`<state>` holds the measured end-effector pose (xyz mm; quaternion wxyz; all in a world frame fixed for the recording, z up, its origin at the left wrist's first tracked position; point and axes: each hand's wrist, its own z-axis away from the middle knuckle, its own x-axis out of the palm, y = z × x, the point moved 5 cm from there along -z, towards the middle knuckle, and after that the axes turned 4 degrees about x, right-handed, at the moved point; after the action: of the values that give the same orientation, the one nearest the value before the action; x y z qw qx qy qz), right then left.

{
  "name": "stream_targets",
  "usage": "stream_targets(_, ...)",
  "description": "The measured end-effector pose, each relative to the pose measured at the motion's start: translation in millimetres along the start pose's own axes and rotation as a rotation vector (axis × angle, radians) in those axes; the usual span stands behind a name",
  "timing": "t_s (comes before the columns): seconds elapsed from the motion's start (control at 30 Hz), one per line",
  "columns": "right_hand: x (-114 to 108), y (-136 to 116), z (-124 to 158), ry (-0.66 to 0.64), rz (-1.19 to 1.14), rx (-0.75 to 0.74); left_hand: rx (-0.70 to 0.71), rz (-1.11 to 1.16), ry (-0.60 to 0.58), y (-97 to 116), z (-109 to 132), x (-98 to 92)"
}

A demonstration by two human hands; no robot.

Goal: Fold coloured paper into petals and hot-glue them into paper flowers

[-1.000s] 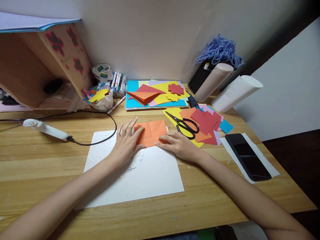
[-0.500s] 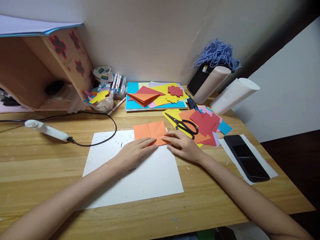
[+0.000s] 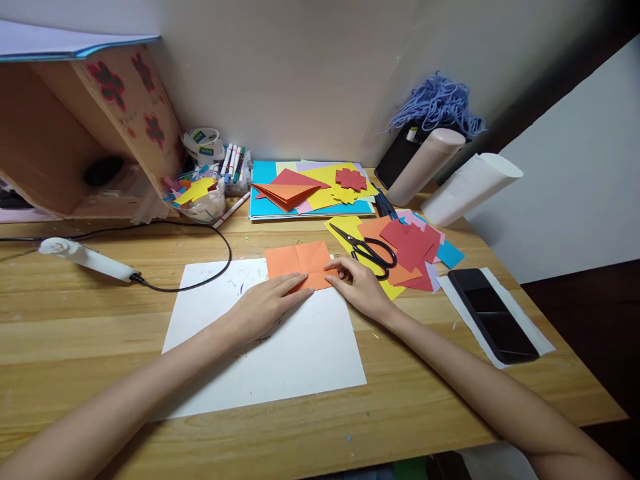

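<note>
An orange square of paper with crossing crease lines lies at the far edge of a white sheet. My left hand rests over its near left part, fingers stretched out and pressing it down. At the paper's right edge, my right hand has curled fingers, with thumb and forefinger closed on the edge. Just beyond that hand, black-handled scissors lie on several coloured paper pieces.
Behind are a stack of coloured paper with folded and cut pieces, and a tub of scraps. A corded white tool, probably a glue gun, lies left. A phone and white cylinders stand or lie right.
My right hand's fingers have drawn in and curled at the paper's right edge, where they were more spread before. The left hand stays in place on the paper. The view has shifted slightly.
</note>
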<state>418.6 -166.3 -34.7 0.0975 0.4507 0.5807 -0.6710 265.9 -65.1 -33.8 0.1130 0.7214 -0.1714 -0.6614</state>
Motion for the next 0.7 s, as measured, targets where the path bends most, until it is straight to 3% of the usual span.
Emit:
stream_targets(0.33,4.9,-8.0,-1.6,-0.006,0.186,-0.061,0.000,-0.016,-0.018,-0.5,0.6,-0.5)
stream_targets(0.7,12.4,-5.7,-1.4,0.007,0.235,-0.121,0.122,-0.236,-0.045,1.3,-0.3,4.9)
